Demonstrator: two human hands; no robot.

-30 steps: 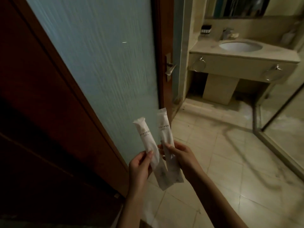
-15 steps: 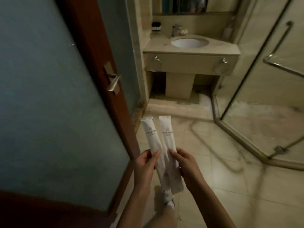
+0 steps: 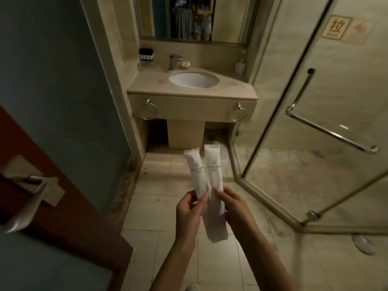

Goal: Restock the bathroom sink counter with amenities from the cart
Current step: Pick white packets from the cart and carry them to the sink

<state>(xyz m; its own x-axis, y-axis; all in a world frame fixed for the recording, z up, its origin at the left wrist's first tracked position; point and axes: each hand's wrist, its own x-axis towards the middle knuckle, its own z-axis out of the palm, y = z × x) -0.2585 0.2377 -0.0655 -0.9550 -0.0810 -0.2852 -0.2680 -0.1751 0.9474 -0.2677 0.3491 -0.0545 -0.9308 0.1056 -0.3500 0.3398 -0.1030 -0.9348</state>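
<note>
Head view, left hand: fingers pinched on the left sachet, held upright.
Right hand: fingers pinched on the right sachet, touching the other.
Step, as judged: carriage of sachets to the sink.
Tabletop: well ahead; sachets to be laid beside the basin.

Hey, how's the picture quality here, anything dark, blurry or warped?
Head view: dim, yellowish light; door handle at the left edge smeared by blur; shower door frame splays from wide-angle distortion; left packet and right packet fairly sharp, print unreadable.
</note>
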